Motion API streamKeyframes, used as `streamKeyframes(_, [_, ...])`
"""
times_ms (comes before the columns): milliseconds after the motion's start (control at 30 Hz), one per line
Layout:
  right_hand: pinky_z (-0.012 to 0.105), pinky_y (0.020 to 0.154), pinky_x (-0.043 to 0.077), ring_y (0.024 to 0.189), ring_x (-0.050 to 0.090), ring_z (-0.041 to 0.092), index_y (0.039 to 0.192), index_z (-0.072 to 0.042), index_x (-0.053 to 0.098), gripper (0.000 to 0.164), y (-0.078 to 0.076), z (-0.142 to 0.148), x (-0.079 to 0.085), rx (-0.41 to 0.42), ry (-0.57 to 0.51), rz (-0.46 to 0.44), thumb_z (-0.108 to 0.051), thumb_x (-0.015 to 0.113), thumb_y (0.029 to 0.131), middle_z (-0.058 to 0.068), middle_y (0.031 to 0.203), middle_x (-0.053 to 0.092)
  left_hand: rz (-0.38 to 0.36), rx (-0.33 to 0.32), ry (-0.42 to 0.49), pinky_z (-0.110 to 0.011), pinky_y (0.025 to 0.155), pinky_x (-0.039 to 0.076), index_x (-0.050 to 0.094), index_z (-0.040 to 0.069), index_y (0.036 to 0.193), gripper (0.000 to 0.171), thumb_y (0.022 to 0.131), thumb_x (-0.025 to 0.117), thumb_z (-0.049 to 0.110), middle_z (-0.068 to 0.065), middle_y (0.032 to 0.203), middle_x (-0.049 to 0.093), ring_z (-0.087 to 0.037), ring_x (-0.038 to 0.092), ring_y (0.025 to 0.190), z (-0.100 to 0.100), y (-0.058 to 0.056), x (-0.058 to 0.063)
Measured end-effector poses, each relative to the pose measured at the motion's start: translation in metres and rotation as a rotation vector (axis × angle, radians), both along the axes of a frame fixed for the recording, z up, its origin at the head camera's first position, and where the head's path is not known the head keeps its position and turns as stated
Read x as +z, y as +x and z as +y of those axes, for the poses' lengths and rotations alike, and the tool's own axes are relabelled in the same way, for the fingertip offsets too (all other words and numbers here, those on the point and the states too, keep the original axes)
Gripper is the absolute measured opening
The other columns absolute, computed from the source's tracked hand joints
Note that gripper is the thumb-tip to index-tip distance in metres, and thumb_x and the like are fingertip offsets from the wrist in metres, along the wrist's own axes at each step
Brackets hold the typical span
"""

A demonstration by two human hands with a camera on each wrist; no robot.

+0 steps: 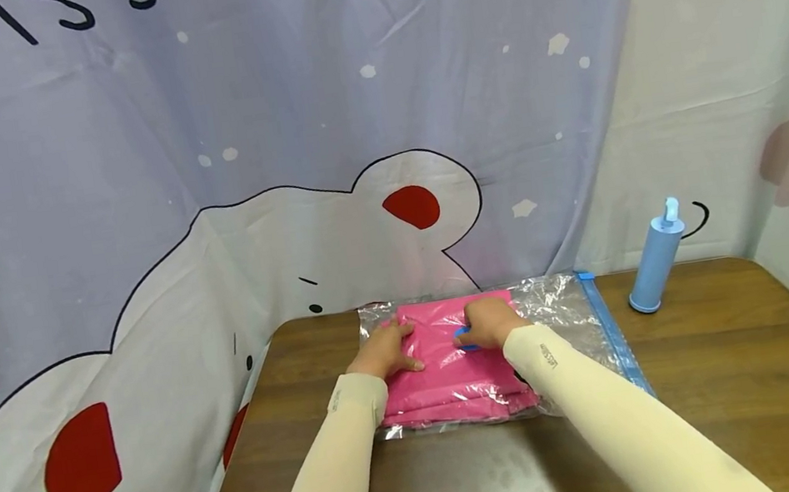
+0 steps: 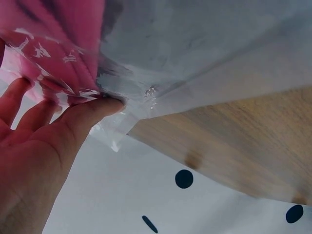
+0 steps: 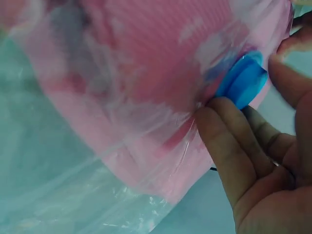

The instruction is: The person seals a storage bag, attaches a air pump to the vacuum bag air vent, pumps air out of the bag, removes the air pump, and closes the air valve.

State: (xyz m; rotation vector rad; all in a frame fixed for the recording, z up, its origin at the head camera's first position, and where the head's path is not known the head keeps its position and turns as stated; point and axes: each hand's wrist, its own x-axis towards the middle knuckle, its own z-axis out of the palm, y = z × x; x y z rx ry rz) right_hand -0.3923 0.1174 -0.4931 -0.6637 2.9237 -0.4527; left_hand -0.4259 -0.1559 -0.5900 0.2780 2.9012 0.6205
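Note:
A clear plastic storage bag (image 1: 554, 303) lies on the table with folded pink fabric (image 1: 451, 377) inside it. Along its right edge runs a blue strip (image 1: 614, 333). My left hand (image 1: 388, 351) rests on the bag's left part with its fingers spread; in the left wrist view those fingers (image 2: 78, 117) touch the film near a corner. Over the upper middle of the bag, my right hand (image 1: 490, 322) holds a round blue valve cap (image 3: 246, 80) on the film. Fingers (image 3: 231, 136) and thumb stand on either side of that cap, and the hand partly hides it in the head view.
A blue hand pump (image 1: 657, 255) stands tilted on the wooden table (image 1: 730, 367), right of the bag. Behind the table hangs a printed curtain (image 1: 314, 106). The table's back edge is close behind the bag.

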Motion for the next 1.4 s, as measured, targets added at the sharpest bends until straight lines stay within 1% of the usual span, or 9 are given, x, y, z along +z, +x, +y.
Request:
streamKeyframes(100, [0.044, 0.086, 0.062, 0.077, 0.062, 0.021, 0.089, -0.007, 0.073, 0.034, 0.0007, -0.0017, -0.0006, 0.012, 0.000, 0.034, -0.032, 0.096, 0.090, 0.005, 0.081, 0.075, -0.002, 0.002, 0.001, -0.062, 0.140, 0.036, 0.056, 0.026, 0.170, 0.103, 0.080, 0.104, 0.042, -0.017, 0.187, 0.032, -0.048, 0.036, 0.171, 0.0000, -0.0009, -0.0006])
streamKeyframes(367, [0.045, 0.093, 0.066, 0.092, 0.077, 0.029, 0.107, -0.009, 0.084, 0.030, 0.0019, -0.0052, 0.0038, 0.114, 0.024, 0.082, -0.010, 0.098, 0.081, 0.008, 0.102, 0.086, 0.010, -0.001, -0.036, -0.060, 0.139, 0.038, 0.056, 0.027, 0.170, 0.103, 0.080, 0.103, 0.046, -0.017, 0.187, 0.033, -0.046, 0.039, 0.171, 0.0004, -0.0021, -0.0014])
streamKeyframes(533, [0.052, 0.104, 0.065, 0.110, 0.079, 0.036, 0.130, -0.014, 0.079, 0.057, 0.0005, -0.0042, 0.0054, 0.123, 0.040, 0.043, -0.006, 0.100, 0.077, 0.015, 0.120, 0.085, 0.004, 0.000, -0.025, -0.060, 0.139, 0.038, 0.056, 0.027, 0.170, 0.102, 0.081, 0.103, 0.045, -0.017, 0.187, 0.032, -0.046, 0.039, 0.171, -0.0006, -0.0011, -0.0003])
streamKeyframes(667, [0.057, 0.114, 0.061, 0.127, 0.076, 0.042, 0.152, -0.013, 0.063, 0.077, 0.0002, -0.0027, 0.0053, 0.049, -0.012, -0.052, -0.022, 0.099, 0.084, 0.021, 0.135, 0.081, -0.005, -0.003, -0.029, -0.060, 0.140, 0.037, 0.055, 0.027, 0.170, 0.102, 0.082, 0.102, 0.044, -0.017, 0.187, 0.032, -0.046, 0.038, 0.171, -0.0014, 0.0002, -0.0006])
streamKeyframes(800, [0.053, 0.107, 0.063, 0.114, 0.078, 0.038, 0.131, -0.004, 0.070, 0.052, 0.0020, -0.0014, 0.0052, 0.012, -0.022, -0.054, -0.035, 0.089, 0.094, 0.018, 0.116, 0.083, -0.001, -0.023, -0.032, -0.061, 0.140, 0.036, 0.056, 0.023, 0.169, 0.102, 0.081, 0.103, 0.043, -0.020, 0.186, 0.033, -0.048, 0.038, 0.171, -0.0014, -0.0002, -0.0009])
streamKeyframes(900, [0.049, 0.098, 0.064, 0.096, 0.075, 0.031, 0.106, -0.004, 0.072, 0.034, 0.0030, -0.0008, 0.0062, 0.017, 0.010, -0.009, -0.034, 0.087, 0.097, 0.012, 0.097, 0.080, 0.014, -0.034, -0.028, -0.062, 0.140, 0.036, 0.056, 0.021, 0.169, 0.101, 0.082, 0.103, 0.042, -0.021, 0.185, 0.034, -0.050, 0.038, 0.170, -0.0008, -0.0015, -0.0010])
streamKeyframes(1000, [0.047, 0.094, 0.064, 0.087, 0.071, 0.026, 0.098, -0.005, 0.075, 0.029, 0.0035, -0.0021, 0.0067, 0.025, 0.025, 0.018, -0.030, 0.090, 0.096, 0.009, 0.091, 0.079, 0.020, -0.025, -0.023, -0.060, 0.140, 0.036, 0.055, 0.022, 0.170, 0.101, 0.083, 0.102, 0.041, -0.019, 0.186, 0.033, -0.049, 0.038, 0.171, -0.0010, -0.0020, -0.0015])
streamKeyframes(1200, [0.045, 0.094, 0.065, 0.090, 0.074, 0.025, 0.110, -0.006, 0.083, 0.025, 0.0037, -0.0054, 0.0072, 0.076, 0.043, 0.034, -0.019, 0.093, 0.090, 0.008, 0.099, 0.085, 0.015, -0.019, -0.016, -0.060, 0.141, 0.035, 0.056, 0.023, 0.169, 0.102, 0.081, 0.103, 0.042, -0.019, 0.185, 0.035, -0.048, 0.038, 0.171, -0.0014, -0.0048, -0.0036])
streamKeyframes(1400, [0.052, 0.111, 0.063, 0.121, 0.078, 0.038, 0.141, -0.003, 0.072, 0.061, 0.0034, -0.0032, 0.0062, 0.038, -0.017, -0.040, -0.024, 0.092, 0.087, 0.019, 0.130, 0.083, 0.017, -0.029, -0.021, -0.059, 0.141, 0.035, 0.056, 0.022, 0.170, 0.102, 0.082, 0.102, 0.043, -0.019, 0.184, 0.037, -0.046, 0.039, 0.171, -0.0037, -0.0057, -0.0078])
